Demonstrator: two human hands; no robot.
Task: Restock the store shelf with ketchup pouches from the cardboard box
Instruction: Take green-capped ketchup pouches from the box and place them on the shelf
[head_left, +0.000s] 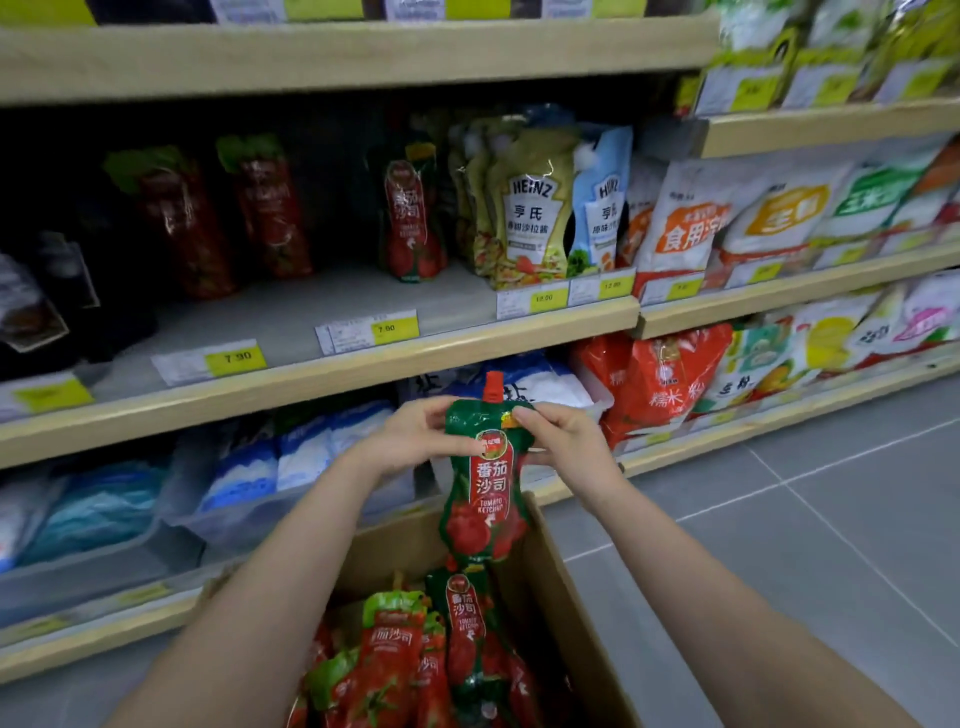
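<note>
Above the grip, the store shelf carries three ketchup pouches standing apart. Below the grip, the cardboard box holds a heap of pouches, too tangled to count. One ketchup pouch hangs upright, the left hand and right hand pinching its top corners.

Both hands, left and right, pinch a ketchup pouch upright above the cardboard box.
</note>
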